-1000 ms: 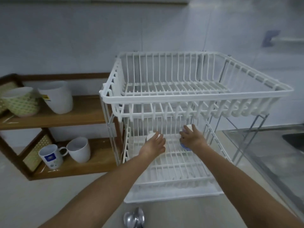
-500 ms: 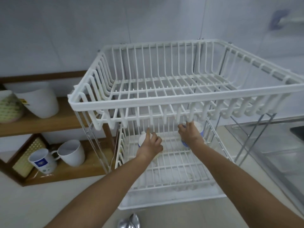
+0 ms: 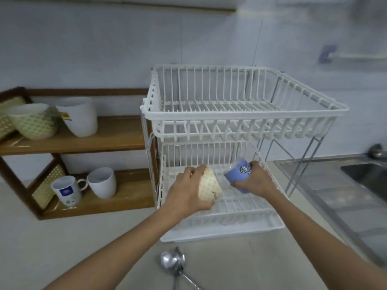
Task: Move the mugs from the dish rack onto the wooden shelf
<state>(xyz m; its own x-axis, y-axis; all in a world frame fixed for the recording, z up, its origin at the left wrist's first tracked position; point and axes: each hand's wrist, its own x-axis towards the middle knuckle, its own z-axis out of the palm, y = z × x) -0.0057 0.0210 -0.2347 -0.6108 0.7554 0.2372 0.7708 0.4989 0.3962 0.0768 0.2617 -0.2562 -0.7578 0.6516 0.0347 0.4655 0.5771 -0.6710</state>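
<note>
- Tiled wall behind, pale counter point(image 3: 52, 243) below; dish rack point(image 3: 240, 114) in the middle, wooden shelf point(image 3: 117, 141) to its left, steel sink point(image 3: 368, 178) far right, ladle point(image 3: 172, 261) lying on the counter near me.
- My left hand point(image 3: 186, 195) is clenched round a cream patterned mug point(image 3: 209, 186), tipped on its side over the rack's lower tier.
- My right hand point(image 3: 256, 182) is wrapped round a blue mug point(image 3: 237, 176) with a spiral print, also tilted, just inside the lower tier's right side.
- Fingers sit across each mug's body; neither handle is visible, so I can't tell if one is hooked.
- Judgement: rigid, light, likely slick if wet and breakable if ceramic. Body grip is fine; keep clear of the upper tier when lifting out.
- Lower shelf already holds a logo mug point(image 3: 67, 190) and a white mug point(image 3: 102, 182); free board lies right of them.
</note>
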